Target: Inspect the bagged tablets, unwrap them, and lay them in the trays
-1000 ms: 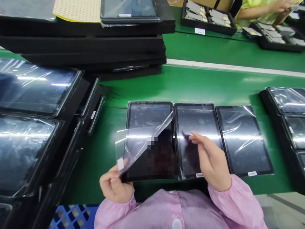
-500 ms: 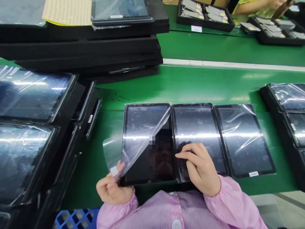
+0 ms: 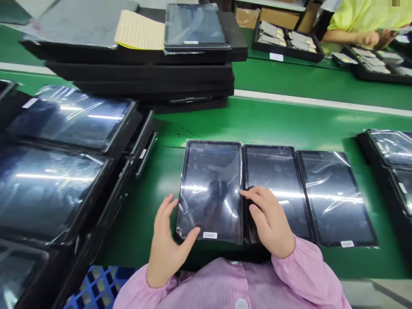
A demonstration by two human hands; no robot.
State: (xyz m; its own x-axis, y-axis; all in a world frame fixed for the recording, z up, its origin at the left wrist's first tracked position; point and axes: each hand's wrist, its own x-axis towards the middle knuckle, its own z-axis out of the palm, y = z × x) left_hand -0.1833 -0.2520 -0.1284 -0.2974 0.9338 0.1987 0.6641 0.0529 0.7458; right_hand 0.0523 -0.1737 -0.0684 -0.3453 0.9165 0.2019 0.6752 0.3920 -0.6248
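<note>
Three tablets lie side by side on the green bench, screens up, under clear film. The left tablet (image 3: pixel 210 189) has its film flat over the screen, with a small white label (image 3: pixel 210 235) at the bottom edge. Around its lower left corner, my left hand (image 3: pixel 170 240) is open, thumb and fingers spread apart, the thumb on the film near the label. My right hand (image 3: pixel 268 219) rests over the middle tablet (image 3: pixel 272 167), its index fingertip at the left tablet's right edge and the fingers apart, holding nothing. The right tablet (image 3: pixel 334 197) lies untouched by either hand.
Black trays with film-covered tablets (image 3: pixel 48 184) are stacked at left; another tray (image 3: pixel 380 171) stands at right. Behind, stacked black trays (image 3: pixel 144 75) carry a yellow label sheet (image 3: pixel 140 30) and a tablet (image 3: pixel 195 25). A co-worker's hands (image 3: pixel 370 39) are beside parts trays (image 3: pixel 286 43).
The left tablet's film was lifted from its lower corner by my left hand; now it lies flat. That hand has let go and spread. The head view has shifted left.
</note>
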